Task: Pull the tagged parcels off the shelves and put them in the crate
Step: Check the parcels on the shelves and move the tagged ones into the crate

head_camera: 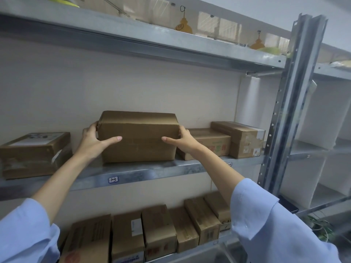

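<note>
The brown parcel (138,137) sits on the middle shelf (144,170), its long front face towards the camera, directly between the two hands. The left hand (93,139) grasps its left end and the right hand (183,140) its right end. Each thumb lies flat across the front face, pointing inward, while the fingers go round the ends and are hidden behind the cardboard. The parcel's back and underside cannot be seen.

Just beyond the right hand, a flat box (210,143) with red and green print is partly covered by that hand, and a taped box (243,139) stands beside it, further right. Out past the left hand, well apart from it, lies a low box (32,154) cut off by the frame edge.

Below the left wrist a small label (113,179) is stuck on the shelf lip, its handwriting hard to read. Under both forearms a row of cartons (157,232) stands on the lower shelf, partly hidden by the light blue sleeves (266,224).
</note>
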Demonstrator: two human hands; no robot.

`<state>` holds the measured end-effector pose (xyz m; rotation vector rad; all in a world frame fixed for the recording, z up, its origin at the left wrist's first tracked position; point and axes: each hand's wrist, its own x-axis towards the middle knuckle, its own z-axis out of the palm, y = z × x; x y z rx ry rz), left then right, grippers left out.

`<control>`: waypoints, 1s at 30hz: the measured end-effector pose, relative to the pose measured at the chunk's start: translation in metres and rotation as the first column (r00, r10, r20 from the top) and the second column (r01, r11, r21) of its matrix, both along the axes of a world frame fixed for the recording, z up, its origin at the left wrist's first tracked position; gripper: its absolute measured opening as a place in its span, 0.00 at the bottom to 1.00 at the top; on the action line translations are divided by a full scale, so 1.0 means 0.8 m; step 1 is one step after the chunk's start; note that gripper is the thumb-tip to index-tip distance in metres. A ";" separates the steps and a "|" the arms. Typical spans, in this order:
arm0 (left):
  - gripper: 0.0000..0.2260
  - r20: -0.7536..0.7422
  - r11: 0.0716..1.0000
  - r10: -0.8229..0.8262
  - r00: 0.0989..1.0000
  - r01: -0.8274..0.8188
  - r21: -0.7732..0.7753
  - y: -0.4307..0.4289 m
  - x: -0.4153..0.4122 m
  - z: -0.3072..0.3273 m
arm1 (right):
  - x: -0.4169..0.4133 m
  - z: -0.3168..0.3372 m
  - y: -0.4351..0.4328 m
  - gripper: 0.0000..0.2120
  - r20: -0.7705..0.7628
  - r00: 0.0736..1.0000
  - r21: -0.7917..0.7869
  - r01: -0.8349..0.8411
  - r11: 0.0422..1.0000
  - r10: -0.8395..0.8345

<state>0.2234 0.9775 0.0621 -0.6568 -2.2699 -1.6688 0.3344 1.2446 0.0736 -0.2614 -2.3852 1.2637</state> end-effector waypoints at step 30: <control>0.42 0.015 1.000 0.020 1.000 -0.021 0.021 -0.024 -0.001 -0.015 | 0.005 -0.006 -0.027 0.52 -0.038 0.998 0.055 0.056 0.997 -0.054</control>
